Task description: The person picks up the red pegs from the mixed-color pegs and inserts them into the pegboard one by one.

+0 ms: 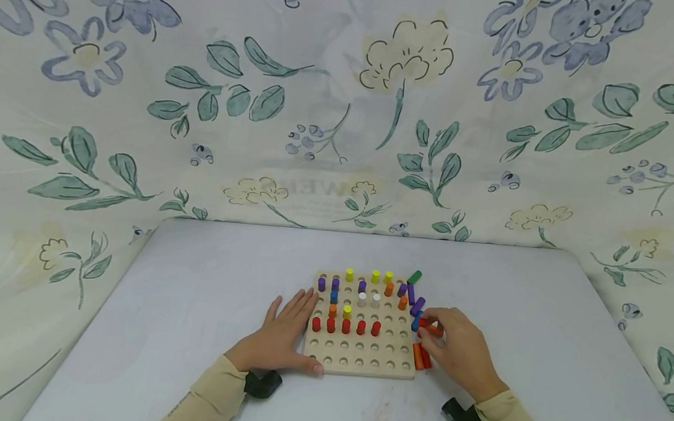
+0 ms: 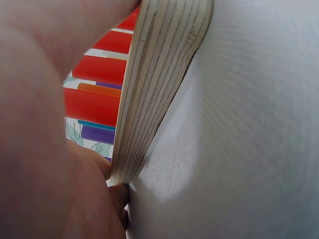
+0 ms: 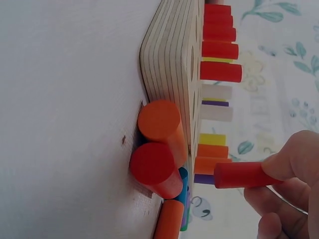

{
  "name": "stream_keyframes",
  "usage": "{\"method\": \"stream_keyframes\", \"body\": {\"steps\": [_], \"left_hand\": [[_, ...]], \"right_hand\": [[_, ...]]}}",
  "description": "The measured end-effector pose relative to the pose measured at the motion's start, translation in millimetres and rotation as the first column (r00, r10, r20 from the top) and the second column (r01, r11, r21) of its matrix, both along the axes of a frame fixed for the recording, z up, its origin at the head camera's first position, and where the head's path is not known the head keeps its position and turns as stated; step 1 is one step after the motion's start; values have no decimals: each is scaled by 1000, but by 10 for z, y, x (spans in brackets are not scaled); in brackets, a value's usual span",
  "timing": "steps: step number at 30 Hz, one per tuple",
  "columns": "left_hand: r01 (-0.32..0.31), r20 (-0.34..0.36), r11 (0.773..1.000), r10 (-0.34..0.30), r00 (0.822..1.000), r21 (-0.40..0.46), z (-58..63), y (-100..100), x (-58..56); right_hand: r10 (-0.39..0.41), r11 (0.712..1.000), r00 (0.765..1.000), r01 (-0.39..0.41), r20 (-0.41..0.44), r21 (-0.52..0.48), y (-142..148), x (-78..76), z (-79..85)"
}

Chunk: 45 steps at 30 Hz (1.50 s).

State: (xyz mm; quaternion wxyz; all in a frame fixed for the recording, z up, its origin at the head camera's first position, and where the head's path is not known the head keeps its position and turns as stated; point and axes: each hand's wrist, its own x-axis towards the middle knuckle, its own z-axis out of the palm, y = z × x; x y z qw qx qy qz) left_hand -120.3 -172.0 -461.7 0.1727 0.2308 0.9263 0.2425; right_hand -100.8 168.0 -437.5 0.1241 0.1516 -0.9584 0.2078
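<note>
A wooden pegboard lies on the table with coloured pegs standing in some of its holes. My left hand rests against its left side, fingers fairly straight along the edge and thumb at the near corner. In the left wrist view the palm lies close to the layered board edge. Just off the board's right side, my right hand pinches a red peg between thumb and fingers, above the loose pegs. A row of red pegs stands upright across the board's middle.
Loose pegs lie along the board's right edge: an orange peg and a red peg side by side, with purple pegs and a green peg farther back. A patterned cloth hangs behind the white table.
</note>
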Motion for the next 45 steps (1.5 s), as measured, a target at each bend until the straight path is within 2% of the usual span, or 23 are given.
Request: {"method": "stream_keyframes", "body": {"steps": [13, 30, 38, 45], "left_hand": [[4, -3, 1000, -4, 1000, 11, -10, -2, -4], [-2, 0, 1000, 2, 1000, 8, -19, -16, 0], [1, -2, 1000, -1, 1000, 3, -30, -9, -1], [8, -2, 1000, -8, 1000, 9, -2, -5, 1]], "right_hand": [[34, 998, 998, -37, -53, -44, -10, -10, -43], [43, 995, 998, -46, -34, -84, -78, -9, -21], [44, 993, 999, -42, 20, -111, -108, 20, -6], [57, 992, 998, -55, 13, -116, -135, 23, -13]]}}
